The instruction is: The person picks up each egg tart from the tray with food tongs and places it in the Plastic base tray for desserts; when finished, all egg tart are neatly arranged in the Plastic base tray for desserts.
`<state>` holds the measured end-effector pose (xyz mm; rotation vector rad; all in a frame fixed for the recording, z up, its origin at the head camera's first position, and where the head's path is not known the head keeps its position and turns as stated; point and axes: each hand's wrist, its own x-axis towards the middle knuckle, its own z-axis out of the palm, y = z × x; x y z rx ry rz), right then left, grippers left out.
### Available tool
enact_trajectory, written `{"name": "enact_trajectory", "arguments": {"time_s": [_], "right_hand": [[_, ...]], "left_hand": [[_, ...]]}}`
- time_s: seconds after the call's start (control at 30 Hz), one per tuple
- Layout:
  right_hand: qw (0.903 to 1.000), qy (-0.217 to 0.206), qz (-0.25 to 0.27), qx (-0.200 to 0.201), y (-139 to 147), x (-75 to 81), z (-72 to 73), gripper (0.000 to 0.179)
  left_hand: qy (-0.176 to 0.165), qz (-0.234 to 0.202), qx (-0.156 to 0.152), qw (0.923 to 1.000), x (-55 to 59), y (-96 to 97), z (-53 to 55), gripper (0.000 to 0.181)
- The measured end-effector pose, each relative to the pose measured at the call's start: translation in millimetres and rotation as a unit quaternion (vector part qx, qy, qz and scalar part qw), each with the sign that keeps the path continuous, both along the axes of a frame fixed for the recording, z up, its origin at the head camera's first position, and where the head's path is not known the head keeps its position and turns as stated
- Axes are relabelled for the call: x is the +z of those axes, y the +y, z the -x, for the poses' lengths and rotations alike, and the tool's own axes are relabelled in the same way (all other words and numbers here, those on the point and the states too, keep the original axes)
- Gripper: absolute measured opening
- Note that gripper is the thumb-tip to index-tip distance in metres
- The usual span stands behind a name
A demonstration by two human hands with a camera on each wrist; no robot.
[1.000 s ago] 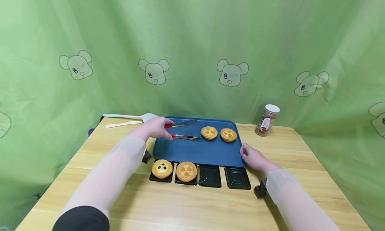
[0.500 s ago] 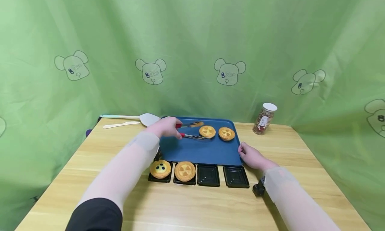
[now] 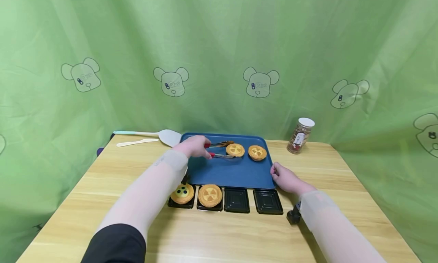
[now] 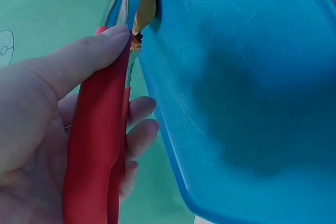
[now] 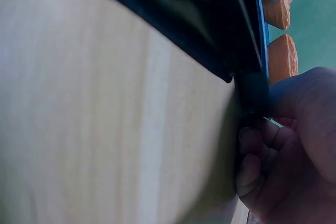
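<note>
Over the left part of the blue tray point(image 3: 229, 174), my left hand point(image 3: 195, 145) holds red-handled tongs point(image 4: 97, 140), thumb on one handle and fingers round the other. The tongs' metal arms are spread, with their tips at either side of a round golden tart point(image 3: 235, 150). A second tart point(image 3: 257, 153) sits to its right on the tray. My right hand point(image 3: 287, 177) grips the tray's right edge near the front corner. In the right wrist view the thumb lies over the rim and the curled fingers are beneath it.
Along the tray's front edge stand small black square trays: one bears a blueberry tart point(image 3: 182, 193), another a patterned tart point(image 3: 210, 195), then two more black trays point(image 3: 237, 200). A spatula point(image 3: 167, 136) and a pale knife point(image 3: 137, 142) lie back left. A white-lidded jar point(image 3: 300, 136) stands back right.
My left hand has moved right with the tongs, bringing their spread tips from short of the left tart to both sides of it. The right hand keeps its grip on the tray.
</note>
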<state>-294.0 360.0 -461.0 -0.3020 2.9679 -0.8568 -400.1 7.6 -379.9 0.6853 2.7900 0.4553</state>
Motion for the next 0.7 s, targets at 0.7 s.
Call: {"name": "enact_trajectory", "arguments": {"time_s": [0.7], "right_hand": [[1.0,0.006,-0.001,0.002,-0.8,-0.5,-1.1,0.009]], "left_hand": [[0.018,0.02,-0.033,0.9991,-1.4,3.1,-9.0,0.06]]}}
